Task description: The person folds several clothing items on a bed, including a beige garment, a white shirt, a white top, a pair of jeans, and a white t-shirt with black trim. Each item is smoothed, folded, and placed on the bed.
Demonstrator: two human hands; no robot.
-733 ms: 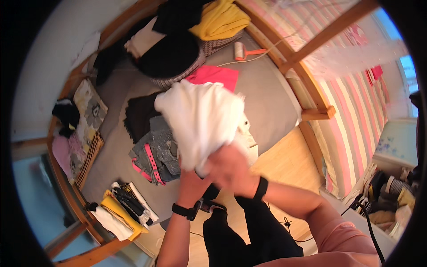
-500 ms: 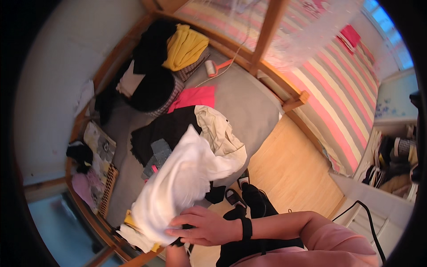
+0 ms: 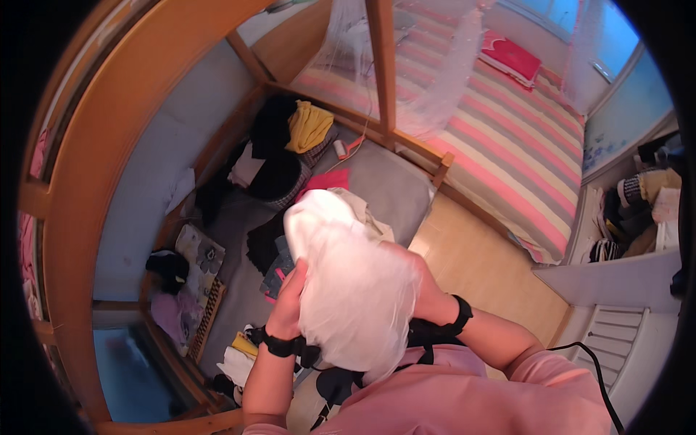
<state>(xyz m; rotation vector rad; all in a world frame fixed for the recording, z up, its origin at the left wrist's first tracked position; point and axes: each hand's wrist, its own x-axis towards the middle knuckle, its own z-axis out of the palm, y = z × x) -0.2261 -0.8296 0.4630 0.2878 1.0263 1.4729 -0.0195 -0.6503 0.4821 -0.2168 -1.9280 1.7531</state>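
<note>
Left hand: the left hand [image 3: 290, 304] is gripping the left edge of a bunched white cloth [image 3: 355, 297]; the thumb is lying along the fabric, and the other fingers are curling out of sight behind it, apparently closed.
Right hand: the right hand [image 3: 429, 290] is meeting the cloth's right side; its fingers are disappearing behind the fabric, so I cannot tell how far they are opening or how much they are holding.
White cloth: it is hanging in the air between the hands, its lower end drooping in front of the pink shirt [image 3: 471, 395].
Bed: beyond the cloth, a beige garment [image 3: 367, 216], a red-pink garment [image 3: 333, 179] and a dark garment [image 3: 264, 245] are lying on the grey bed [image 3: 406, 181].
Slip risk: if the right fingers are catching only a little fabric, that side could be sliding loose and dropping, possibly toward the wooden floor [image 3: 464, 254].
Crease risk: the cloth is bunching loosely, so layers could be twisting or creasing as the hands are pressing inward.
Snag risk: the left wristband [image 3: 281, 345] is sitting close to the fabric and could be catching a loose fold.
</note>
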